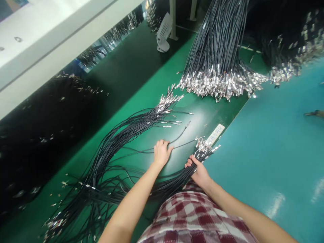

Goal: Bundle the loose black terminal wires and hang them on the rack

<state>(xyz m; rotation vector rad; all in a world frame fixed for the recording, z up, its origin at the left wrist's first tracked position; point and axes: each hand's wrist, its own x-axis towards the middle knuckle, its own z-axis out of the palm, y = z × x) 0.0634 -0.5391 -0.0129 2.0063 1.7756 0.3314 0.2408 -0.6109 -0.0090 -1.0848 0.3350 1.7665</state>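
My right hand [199, 171] is wrapped round a bundle of black cables [180, 178], just below the silvery metal terminals at their ends. To its left, my left hand [162, 153] is closed on loose black cables [141, 151]; two terminal-tipped ends stick out past its fingers toward the upper right. Its grip is partly hidden by the back of the hand. Beyond it, another bundle of black cables [121, 126] curves across the green tabletop [144, 91]. Tangled cable lengths [101, 192] spread out at the lower left.
A large heap of black cables [217, 44] with shiny terminals lies at the back. A white fan [164, 32] stands near a post. A pale label [215, 134] is stuck by the table's right edge. At upper left runs a white beam [63, 40]. Blue floor [265, 148] shows at right.
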